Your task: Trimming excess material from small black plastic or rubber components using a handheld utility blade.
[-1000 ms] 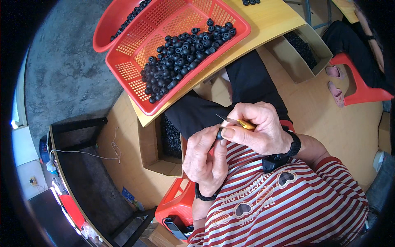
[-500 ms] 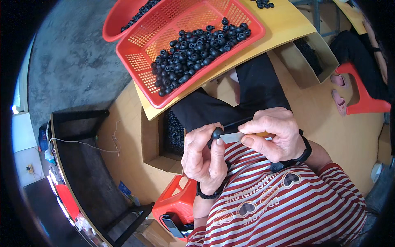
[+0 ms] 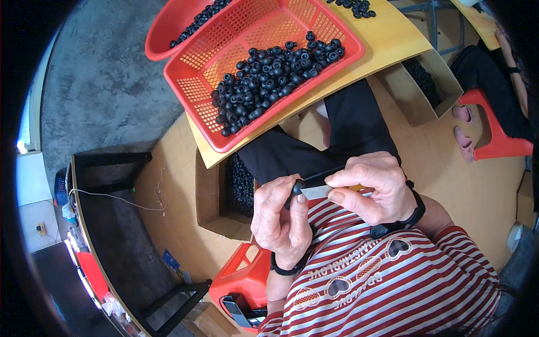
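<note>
Between the thumb and fingers of my left hand (image 3: 281,216) is a small round black part (image 3: 297,187). My right hand (image 3: 370,188) pinches a utility knife with a flat pale blade (image 3: 316,192) and a yellow handle partly covered by the fingers. The blade's end meets or nearly meets the black part; whether it cuts in I cannot tell. Both hands are over my lap. Beyond them, a red perforated basket (image 3: 188,106) rests on the yellow table (image 3: 387,42), holding a heap of similar black parts (image 3: 275,78).
A red basin (image 3: 160,42) with more parts sits behind the basket. Cardboard boxes of black pieces stand on the floor, one at left (image 3: 210,213), one under the table's right side (image 3: 410,101). A red stool (image 3: 491,126) and another person's arm (image 3: 514,73) are at right.
The hands keep nearly the same pose, with the blade still at the black part. The basket and table appear shifted slightly right and down as the view moves.
</note>
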Demonstrator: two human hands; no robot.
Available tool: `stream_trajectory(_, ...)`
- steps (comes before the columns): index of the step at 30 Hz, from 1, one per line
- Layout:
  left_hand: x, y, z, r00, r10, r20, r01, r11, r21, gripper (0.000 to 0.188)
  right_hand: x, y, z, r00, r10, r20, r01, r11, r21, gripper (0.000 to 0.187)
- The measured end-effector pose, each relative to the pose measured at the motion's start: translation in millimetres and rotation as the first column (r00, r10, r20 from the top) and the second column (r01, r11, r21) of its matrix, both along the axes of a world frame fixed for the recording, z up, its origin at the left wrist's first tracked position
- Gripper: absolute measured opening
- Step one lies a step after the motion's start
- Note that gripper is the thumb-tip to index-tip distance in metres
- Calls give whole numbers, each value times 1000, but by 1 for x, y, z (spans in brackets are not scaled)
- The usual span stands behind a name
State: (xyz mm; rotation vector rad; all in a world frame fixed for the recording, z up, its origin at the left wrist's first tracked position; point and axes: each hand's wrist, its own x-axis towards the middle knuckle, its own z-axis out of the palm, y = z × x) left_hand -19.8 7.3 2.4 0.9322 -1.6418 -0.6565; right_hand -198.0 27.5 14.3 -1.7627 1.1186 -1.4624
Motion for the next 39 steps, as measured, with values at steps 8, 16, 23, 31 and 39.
stream_trajectory(8, 0, 2, 6, 998, 23, 62, -23, 1000, 0, 21, 3, -4, -6, 999, -31, 22, 32, 998, -62, 15)
stream_trajectory(16, -7, 8, 4, 969, -135, -206, 181, 957, 225, 15, -6, -10, -12, 785, -266, 559, -35, 883, 469, 10)
stream_trajectory(23, -11, 4, 2, 982, -133, -136, 151, 979, 139, 19, 7, -6, -4, 941, 5, 338, -137, 920, 367, 21)
stream_trajectory(31, -13, 4, 5, 992, -120, 47, 118, 992, 35, 22, 13, -5, -10, 933, -21, 358, -77, 963, 257, 15)
stream_trajectory(39, -15, 9, 4, 987, -108, -117, 128, 975, 183, 22, 11, -5, -11, 914, -19, 404, -117, 944, 307, 16)
